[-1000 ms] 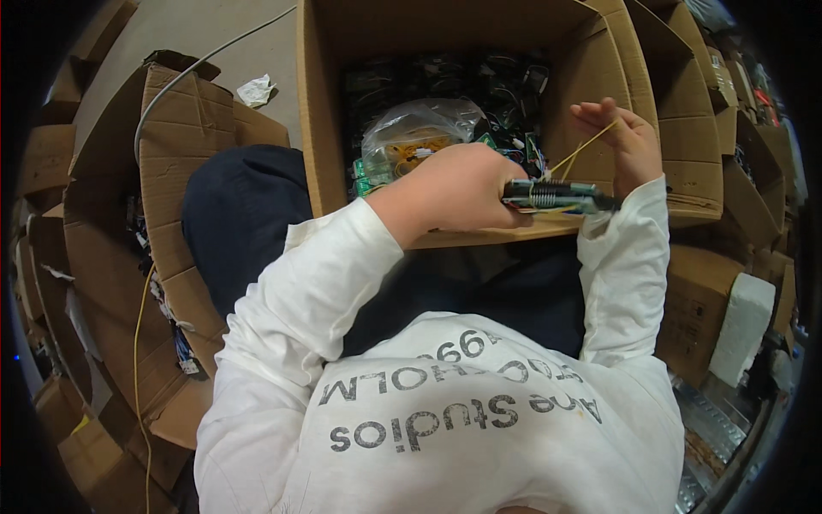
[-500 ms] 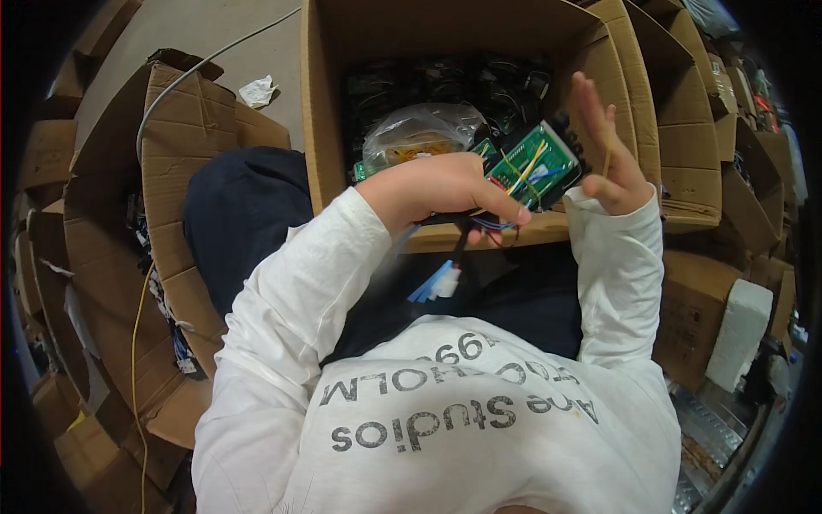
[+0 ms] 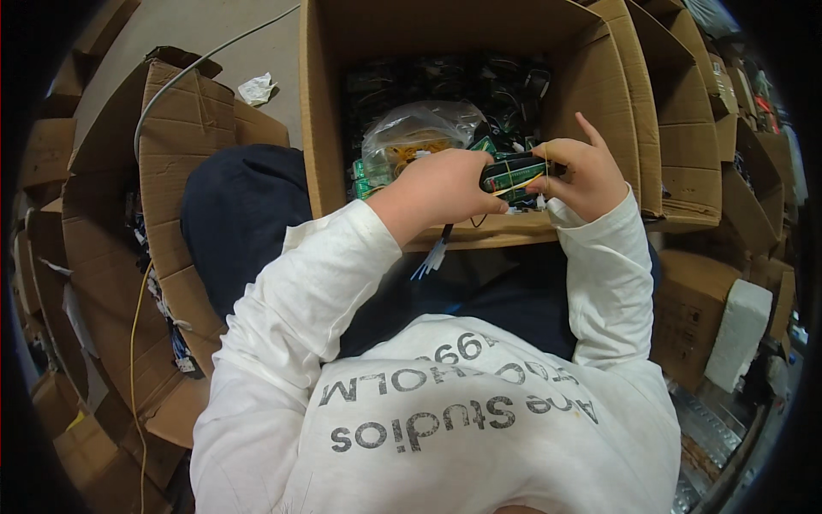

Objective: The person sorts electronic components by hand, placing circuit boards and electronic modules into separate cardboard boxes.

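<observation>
My left hand (image 3: 441, 193) is wrapped around a bundle of green circuit boards (image 3: 512, 180) with black parts and loose wires, over the near side of an open cardboard box. Dark and pale-blue wire ends (image 3: 432, 259) dangle below that hand. At the bundle's right end, my right hand (image 3: 589, 176) pinches a thin yellow rubber band (image 3: 548, 163), its little finger raised. Inside the box, left of the bundle, lies a clear plastic bag (image 3: 454, 118) with a heap of yellow rubber bands.
The cardboard box (image 3: 522, 230) stands between my legs, with rows of dark circuit boards (image 3: 437, 75) in it. More open cartons flank it on the left (image 3: 188, 154) and right (image 3: 689, 163). A white foam block (image 3: 738, 334) stands at right; a grey cable (image 3: 214, 56) crosses at upper left.
My right hand has come down and left from beside the bundle to its right end, fingers closing. The bundle has turned and tilted, so less of the green board face shows.
</observation>
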`<state>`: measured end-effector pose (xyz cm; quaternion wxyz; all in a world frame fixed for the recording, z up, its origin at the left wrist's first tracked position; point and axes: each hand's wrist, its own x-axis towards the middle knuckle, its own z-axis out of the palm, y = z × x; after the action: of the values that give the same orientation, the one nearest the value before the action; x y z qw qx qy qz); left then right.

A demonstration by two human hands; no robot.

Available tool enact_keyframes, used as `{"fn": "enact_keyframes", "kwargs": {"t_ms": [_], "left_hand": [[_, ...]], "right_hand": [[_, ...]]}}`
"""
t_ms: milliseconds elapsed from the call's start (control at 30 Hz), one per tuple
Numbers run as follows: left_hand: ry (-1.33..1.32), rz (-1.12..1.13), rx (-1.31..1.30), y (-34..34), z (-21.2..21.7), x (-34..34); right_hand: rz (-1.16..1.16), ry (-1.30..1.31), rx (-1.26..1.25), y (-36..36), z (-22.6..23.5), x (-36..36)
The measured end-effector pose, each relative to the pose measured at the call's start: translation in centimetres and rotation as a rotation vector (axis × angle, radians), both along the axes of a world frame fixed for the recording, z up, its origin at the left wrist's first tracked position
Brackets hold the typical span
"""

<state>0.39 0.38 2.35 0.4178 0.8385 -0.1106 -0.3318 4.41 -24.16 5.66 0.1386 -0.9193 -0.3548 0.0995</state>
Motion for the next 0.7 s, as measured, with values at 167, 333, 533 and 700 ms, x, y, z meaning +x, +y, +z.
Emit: {"fn": "enact_keyframes", "kwargs": {"t_ms": [167, 333, 533, 700], "left_hand": [[-0.327, 0.023, 0.018, -0.2, -0.3, -0.1], [-0.012, -0.008, -0.154, 0.1, 0.1, 0.4], [0.160, 0.317, -0.496, -0.5, -1.7, 0.1], [0.139, 0.427, -0.698, -1.5, -4.0, -0.3]], "right_hand": [[-0.068, 0.170, 0.122, -0.1, -0.4, 0.9], [-0.122, 0.393, 0.299, -0.1, -0.6, 0.7], [-0.075, -0.200, 0.452, 1.0, 1.4, 0.1], [-0.004, -0.419, 0.229, 3.2, 0.2, -1.4]]}}
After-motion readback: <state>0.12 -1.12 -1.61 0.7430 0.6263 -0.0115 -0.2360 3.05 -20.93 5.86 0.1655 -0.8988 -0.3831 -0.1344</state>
